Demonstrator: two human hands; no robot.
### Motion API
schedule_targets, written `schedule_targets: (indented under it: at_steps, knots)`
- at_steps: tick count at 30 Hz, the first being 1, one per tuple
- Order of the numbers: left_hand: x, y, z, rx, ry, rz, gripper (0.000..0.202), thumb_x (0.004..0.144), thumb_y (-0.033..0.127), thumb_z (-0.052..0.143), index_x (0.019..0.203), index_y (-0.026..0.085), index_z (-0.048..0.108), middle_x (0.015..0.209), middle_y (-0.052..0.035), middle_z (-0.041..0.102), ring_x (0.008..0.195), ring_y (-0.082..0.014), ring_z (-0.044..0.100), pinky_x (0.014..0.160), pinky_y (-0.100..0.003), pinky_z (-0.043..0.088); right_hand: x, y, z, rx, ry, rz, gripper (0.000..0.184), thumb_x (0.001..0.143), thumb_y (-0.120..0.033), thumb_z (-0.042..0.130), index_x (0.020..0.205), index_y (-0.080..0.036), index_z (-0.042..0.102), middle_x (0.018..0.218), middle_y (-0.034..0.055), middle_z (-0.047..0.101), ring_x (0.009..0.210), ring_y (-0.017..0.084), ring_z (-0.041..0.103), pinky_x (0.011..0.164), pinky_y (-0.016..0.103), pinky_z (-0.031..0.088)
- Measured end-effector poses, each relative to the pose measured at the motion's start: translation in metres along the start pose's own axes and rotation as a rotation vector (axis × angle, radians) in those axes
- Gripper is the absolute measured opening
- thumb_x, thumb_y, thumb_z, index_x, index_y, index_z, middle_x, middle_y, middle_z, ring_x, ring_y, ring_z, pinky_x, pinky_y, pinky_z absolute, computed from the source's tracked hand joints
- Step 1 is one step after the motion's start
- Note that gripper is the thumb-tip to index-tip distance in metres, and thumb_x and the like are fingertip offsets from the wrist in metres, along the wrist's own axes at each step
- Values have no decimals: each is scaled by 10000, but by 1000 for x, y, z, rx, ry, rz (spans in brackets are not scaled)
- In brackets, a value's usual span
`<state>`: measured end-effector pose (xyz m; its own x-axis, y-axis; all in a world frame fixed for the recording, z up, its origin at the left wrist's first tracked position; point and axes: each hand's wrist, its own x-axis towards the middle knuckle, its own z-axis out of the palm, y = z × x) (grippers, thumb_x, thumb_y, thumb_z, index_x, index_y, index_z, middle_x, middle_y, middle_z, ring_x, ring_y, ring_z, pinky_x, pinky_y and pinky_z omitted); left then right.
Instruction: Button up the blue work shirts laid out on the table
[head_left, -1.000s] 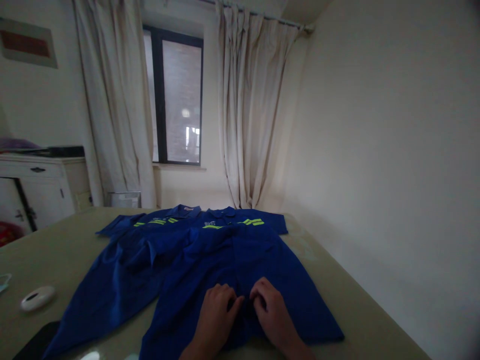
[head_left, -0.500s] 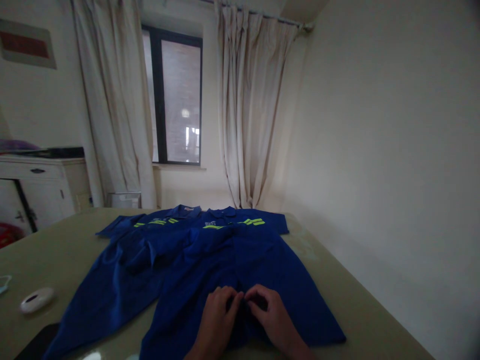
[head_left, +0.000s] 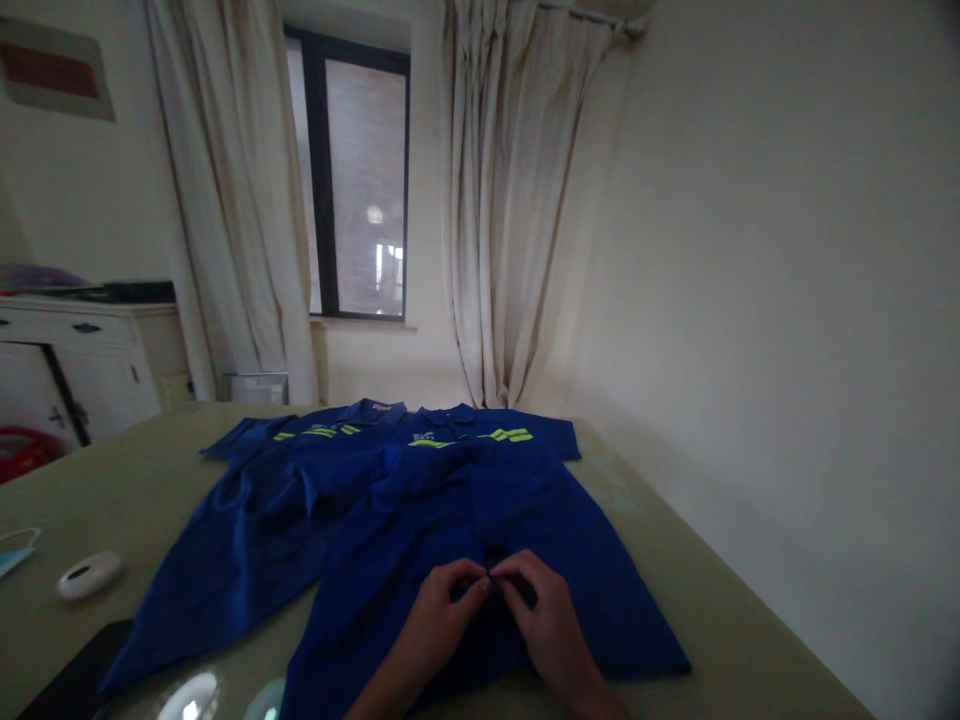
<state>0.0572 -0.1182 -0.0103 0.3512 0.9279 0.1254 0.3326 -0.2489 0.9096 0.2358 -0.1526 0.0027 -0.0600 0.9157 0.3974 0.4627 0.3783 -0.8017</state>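
Observation:
Two collared blue work shirts with yellow-green stripes lie overlapping, spread out on the table. The nearer shirt (head_left: 577,560) is on the right, its collar at the far end. The other shirt (head_left: 225,560) lies to the left, partly under it. Over the lower middle of the nearer shirt, my left hand (head_left: 446,610) pinches its front edge between thumb and forefinger. My right hand (head_left: 544,605) pinches the same spot from the other side, the fingertips of both hands meeting. Any button or fastener there is too small or hidden to make out.
On the table (head_left: 720,610) at left are a white oval object (head_left: 90,576), a face mask (head_left: 16,552) and a black flat object (head_left: 75,675). A wall (head_left: 787,300) runs along the right side. Beyond are curtains (head_left: 517,200), a window (head_left: 367,190) and a white cabinet (head_left: 105,360).
The view has shifted slightly, showing more of the table's near left. Both hands have stayed at the shirt's front edge, fingertips now closer together, with a slight turn of the wrists.

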Motion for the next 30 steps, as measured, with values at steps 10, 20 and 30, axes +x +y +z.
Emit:
schedule_targets:
  at_steps: [10,20,30]
  knots:
    - [-5,4,3,130,19,17,329,953,376,458,918,212,741,912,-39,761,876,-218,667,791,-300,454,2,-3,-4,62,-30,-18,192,966,-355,602,908,-229,734,908,44,742,881,206,687,809,291,507]
    - [-9,0,0,30,19,95,226,915,347,559,992,234,738,1002,-32,765,972,-230,663,889,-310,478,8,9,-5,234,8,101,186,872,-348,721,1009,-223,707,942,42,735,911,223,688,818,307,524]
    - [-8,1,-3,-29,86,75,244,890,297,544,998,215,746,982,-48,775,954,-233,694,878,-327,501,3,-4,-4,51,-95,-42,93,879,-213,668,911,-228,754,847,14,692,780,167,639,713,262,462]
